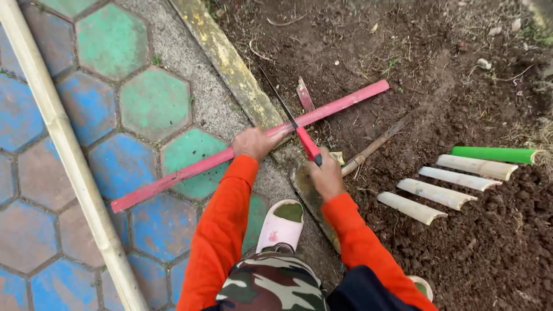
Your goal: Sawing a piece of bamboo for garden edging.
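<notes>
Person crouched at the curb [230,63], knee in camouflage trousers [271,282] lowest in view, pale slipper [280,226] planted on the curb edge; orange sleeves reach forward. Left hand [255,142] closed around the red-painted stick [242,148], pinning it where it crosses the curb; right hand [326,175] wrapped shut on the red handle of a handsaw [299,129], blade angled up and away with its edge laid across the stick just right of the left hand. No deep notch visible at the blade, too small to tell for sure; the stick looks to be in one piece, so this cut seems early or midway. Stick runs from the coloured hexagon paving [109,40] on the left out over the dark soil [461,80] on the right; a long bare bamboo pole [69,155] lies across the paving, uncut. To the right on the soil, a row of short cut pieces with slanted ends: four pale pieces [435,193] and one green piece [495,154], side by side, near but apart; those look done. A thin brown stick [374,144] lies just beyond the right hand; a small red offcut [305,93] sits beside the blade farther out.
</notes>
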